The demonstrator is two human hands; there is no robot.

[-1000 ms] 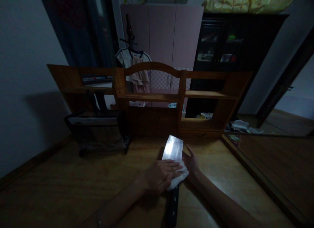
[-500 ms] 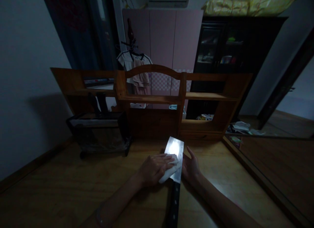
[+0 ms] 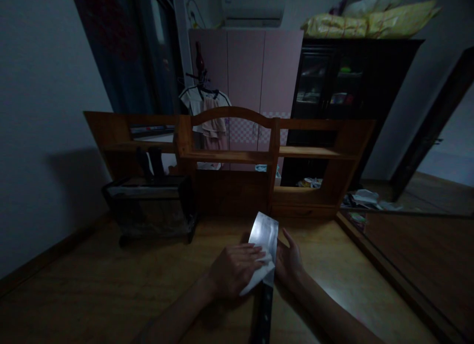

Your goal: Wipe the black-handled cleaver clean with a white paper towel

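A cleaver [image 3: 269,230] with a broad metal blade and a black riveted handle [image 3: 265,309] is held in front of me, its handle pointing toward me. My left hand [image 3: 237,270] lies across the blade, fingers together, pressing a folded white cloth or tissue [image 3: 261,275] onto its face. On the blade's right edge, my right hand [image 3: 291,260] supports it, thumb raised and apart. The other right-hand fingers are mostly hidden behind the metal. Neither hand is on the handle.
A dark knife block [image 3: 151,210] with black handles [image 3: 151,164] sticking up stands at the left on the wooden surface [image 3: 148,285]. Behind it runs a wooden shelf unit [image 3: 229,156]. A raised wooden edge [image 3: 385,270] borders the right side.
My left hand and the white cloth have slid slightly down the blade toward the handle. The bright glare on the blade has faded. My view has tilted up a little.
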